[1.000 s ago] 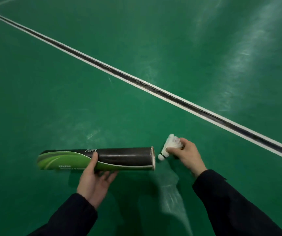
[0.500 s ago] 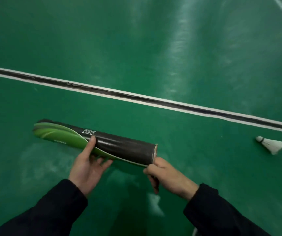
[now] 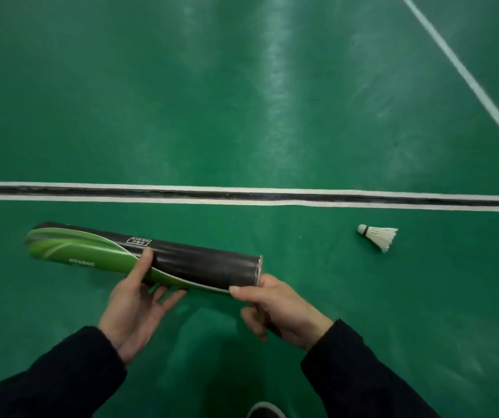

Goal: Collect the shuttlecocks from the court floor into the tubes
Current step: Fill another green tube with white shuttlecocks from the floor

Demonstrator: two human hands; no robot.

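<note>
Mid-task, contents of tube unseen. Left hand (image 3: 133, 309) cradles long green-and-black cardboard tube (image 3: 142, 257) from below, thumb on top, fingers curled under. Right hand (image 3: 275, 309) curls at tube's open right end, pinching the rim. White feathered shuttlecock (image 3: 379, 236) lies on green floor (image 3: 242, 101) right, uncollected; another sliver at far-right edge.

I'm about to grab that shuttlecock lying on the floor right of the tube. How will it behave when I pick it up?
The shuttlecock looks very light: a small cork and thin white feathers. Those feathers probably crush easily, so pinching near the cork seems safer. It lies on its side on the smooth court floor, so a nudge would likely roll it in a curve, not straight.
</note>
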